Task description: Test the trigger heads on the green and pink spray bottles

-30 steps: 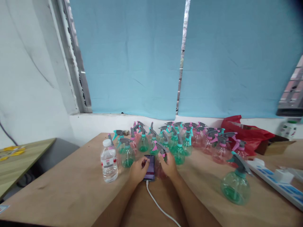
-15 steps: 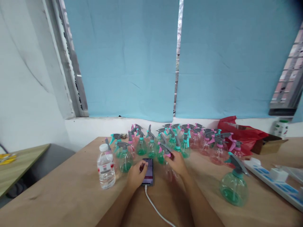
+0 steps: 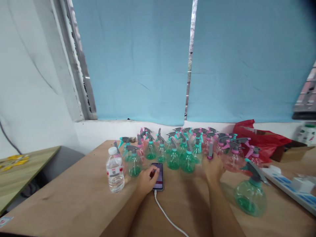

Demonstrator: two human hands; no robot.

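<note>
My right hand [image 3: 213,167] is closed around a pink spray bottle [image 3: 210,152] with a grey trigger top, in front of the rows of bottles; most of its body is hidden by the hand. My left hand [image 3: 147,179] rests with curled fingers on the left side of a phone [image 3: 160,177], thumb and fingertips over its screen. No object shows between those fingers. A white cable [image 3: 164,214] runs from the phone's lower end. Just beyond the phone stand green spray bottles [image 3: 173,160], upright with grey and turquoise heads.
A clear water bottle [image 3: 115,172] stands left of the phone. One green spray bottle [image 3: 250,197] is apart at the right, beside a white power strip [image 3: 287,184]. Several pink spray bottles [image 3: 233,161], a red plastic bag [image 3: 261,140] and a cardboard box [image 3: 293,153] sit farther back.
My right hand has moved right with the pink spray bottle, away from the phone. My left hand stays at the phone. The whole view has shifted slightly.
</note>
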